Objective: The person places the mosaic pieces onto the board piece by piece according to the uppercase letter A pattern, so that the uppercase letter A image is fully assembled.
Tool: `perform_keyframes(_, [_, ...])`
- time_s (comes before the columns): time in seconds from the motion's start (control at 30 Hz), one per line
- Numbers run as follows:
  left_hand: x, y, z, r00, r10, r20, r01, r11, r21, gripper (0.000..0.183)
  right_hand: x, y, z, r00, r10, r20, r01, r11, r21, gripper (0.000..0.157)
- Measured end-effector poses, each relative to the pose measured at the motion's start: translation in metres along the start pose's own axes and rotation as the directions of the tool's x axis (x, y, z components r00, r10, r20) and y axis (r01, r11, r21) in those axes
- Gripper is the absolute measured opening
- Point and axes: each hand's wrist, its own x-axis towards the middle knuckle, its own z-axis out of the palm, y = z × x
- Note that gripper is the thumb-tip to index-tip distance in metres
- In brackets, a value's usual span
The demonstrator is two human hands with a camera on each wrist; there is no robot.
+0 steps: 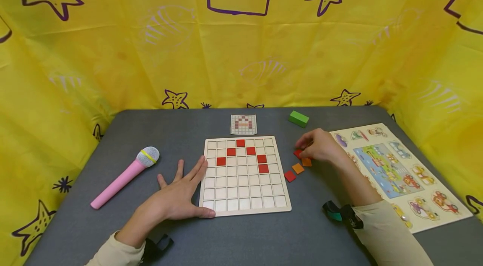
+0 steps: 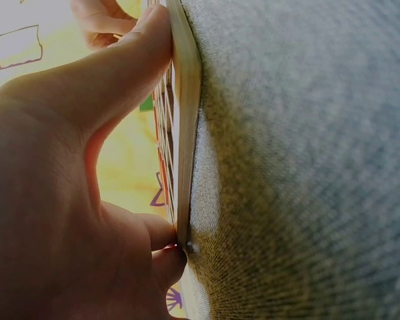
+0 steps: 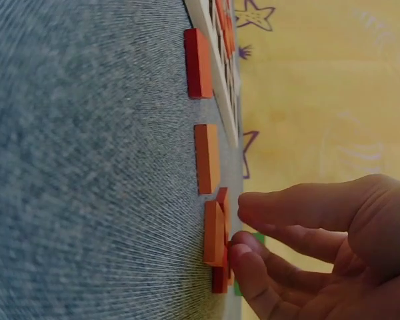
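My left hand [image 1: 177, 197] lies spread at the left side of a wooden grid board [image 1: 237, 204]. Its thumb rests on the board's near-left corner, while the fingertips touch the left edge. Several red square tiles sit in the board's upper cells, among them one red tile [image 1: 240, 143] in the top row. To the right of the board, my right hand [image 1: 318, 144] reaches down over a loose red tile [image 1: 297, 153], fingertips right at it. An orange tile [image 3: 213, 233] lies beside those fingertips. Closer to the board are another orange tile [image 1: 298, 168] and a red tile [image 1: 289, 176].
Behind the board lies a small pattern card [image 1: 243, 131]. A green block [image 1: 299, 119] stands at the back right. A pink toy microphone [image 1: 118, 184] lies on the left, and a picture puzzle board [image 1: 377, 199] lies at the right, partly under the right forearm.
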Motion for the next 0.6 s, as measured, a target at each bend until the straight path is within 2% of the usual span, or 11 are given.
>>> perform_keyframes(0.27, [-0.0003, -0.0006, 0.0004, 1.0, 0.003, -0.009, -0.003, 1.0, -0.003, 0.136, 0.003, -0.0004, 0.0043, 0.999, 0.036, -0.016, -0.037, 0.997, -0.06, 0.029])
perform_keyframes(0.6, [0.0006, -0.0013, 0.0011, 1.0, 0.003, -0.009, -0.003, 1.0, 0.004, 0.136, 0.0007, -0.0028, 0.0079, 0.998, -0.003, -0.056, -0.002, 0.996, -0.086, 0.03])
